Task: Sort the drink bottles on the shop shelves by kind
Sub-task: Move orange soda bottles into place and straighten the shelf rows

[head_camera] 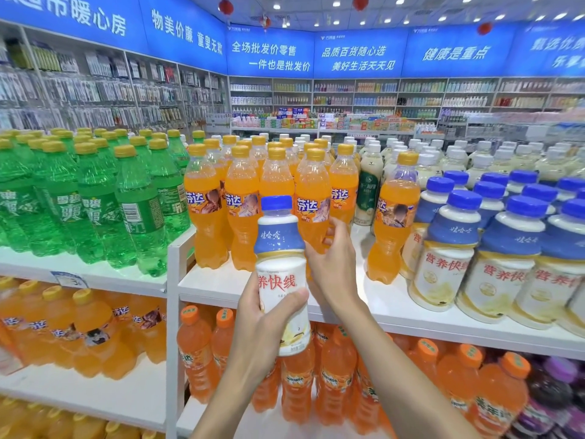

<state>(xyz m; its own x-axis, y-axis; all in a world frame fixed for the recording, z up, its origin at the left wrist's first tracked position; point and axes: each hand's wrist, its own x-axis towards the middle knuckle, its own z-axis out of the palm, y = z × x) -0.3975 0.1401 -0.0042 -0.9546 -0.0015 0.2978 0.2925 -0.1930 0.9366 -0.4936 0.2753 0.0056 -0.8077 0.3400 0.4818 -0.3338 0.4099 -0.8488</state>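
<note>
My left hand (258, 321) grips the milk bottle (278, 245) round its lower body, held up in front of the top shelf. It looks full, so probably heavy and slick. My right hand (332, 264) curls round an orange soda bottle (311, 188) behind it.

Upright white milk bottle (281, 280) (blue cap), before orange soda bottles (243, 198)

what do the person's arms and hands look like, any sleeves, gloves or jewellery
The left forearm and right forearm are bare all the way to the frame edge, with no sleeves showing. The left hand and right hand wear no gloves. No rings, watch or bracelet show on the fingers or wrists.
</note>
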